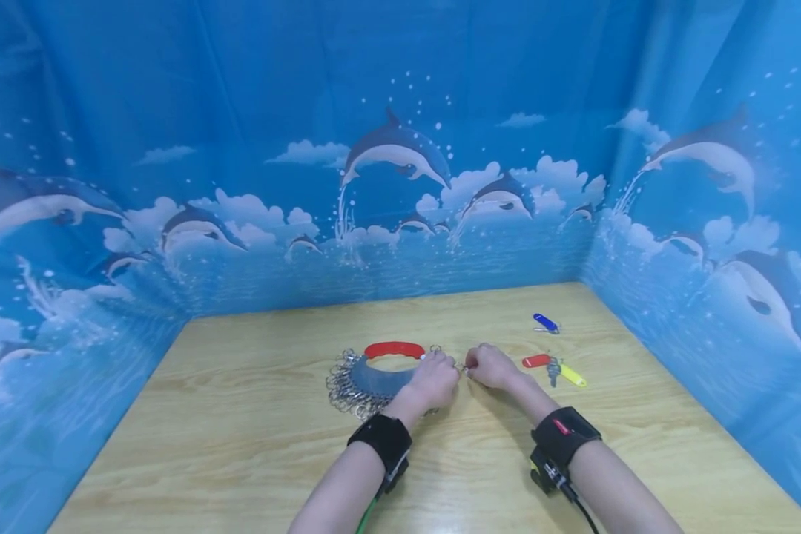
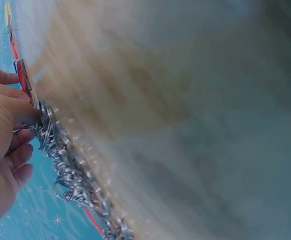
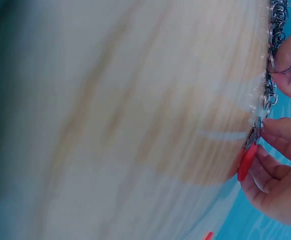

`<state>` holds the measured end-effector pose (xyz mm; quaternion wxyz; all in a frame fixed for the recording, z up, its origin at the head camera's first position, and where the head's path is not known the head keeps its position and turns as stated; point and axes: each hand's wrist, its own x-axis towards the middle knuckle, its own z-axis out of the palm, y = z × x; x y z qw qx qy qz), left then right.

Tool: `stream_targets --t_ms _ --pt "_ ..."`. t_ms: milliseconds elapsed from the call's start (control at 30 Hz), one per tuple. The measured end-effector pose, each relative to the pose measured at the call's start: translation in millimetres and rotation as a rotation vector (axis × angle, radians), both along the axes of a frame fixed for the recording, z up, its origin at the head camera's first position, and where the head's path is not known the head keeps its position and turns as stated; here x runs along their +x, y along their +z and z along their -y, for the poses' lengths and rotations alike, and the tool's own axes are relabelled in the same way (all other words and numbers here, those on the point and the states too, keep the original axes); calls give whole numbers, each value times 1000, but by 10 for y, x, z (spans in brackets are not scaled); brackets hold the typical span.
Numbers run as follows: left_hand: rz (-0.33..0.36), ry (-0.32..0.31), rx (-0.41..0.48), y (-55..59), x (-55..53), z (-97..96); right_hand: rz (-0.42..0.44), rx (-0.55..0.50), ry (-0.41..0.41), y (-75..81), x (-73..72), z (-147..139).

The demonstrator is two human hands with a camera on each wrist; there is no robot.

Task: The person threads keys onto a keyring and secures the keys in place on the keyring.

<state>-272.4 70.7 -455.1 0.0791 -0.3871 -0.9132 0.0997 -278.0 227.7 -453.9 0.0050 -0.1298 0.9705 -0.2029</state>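
Note:
A curved grey metal key holder with a red handle lies on the table, many small metal rings hanging along its edge. At its right end my left hand pinches one of these rings between thumb and finger. Just to the right, my right hand holds a key with a red tag by its metal end, close to the rings. The fingers hide the red tag in the head view. Whether the key touches the pinched ring, I cannot tell.
Right of my right hand lie a red key tag and a yellow key tag with keys between them. Farther back is a blue key tag. Blue dolphin-print curtains border the wooden table.

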Motion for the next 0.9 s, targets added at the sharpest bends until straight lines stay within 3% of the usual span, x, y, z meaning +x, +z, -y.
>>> stream_targets --t_ms 167,500,533,767,900 --pt "11 26 35 -28 18 17 17 -4 -1 -21 5 -9" --pt "38 100 238 37 -54 76 -5 -20 -29 7 23 -13" --pt "63 111 262 52 -61 84 -4 -19 -30 14 26 -7" --pt "449 234 578 96 -97 178 -3 -24 -13 27 27 17" --pt "547 273 720 119 -111 235 -7 -29 -12 41 6 5"
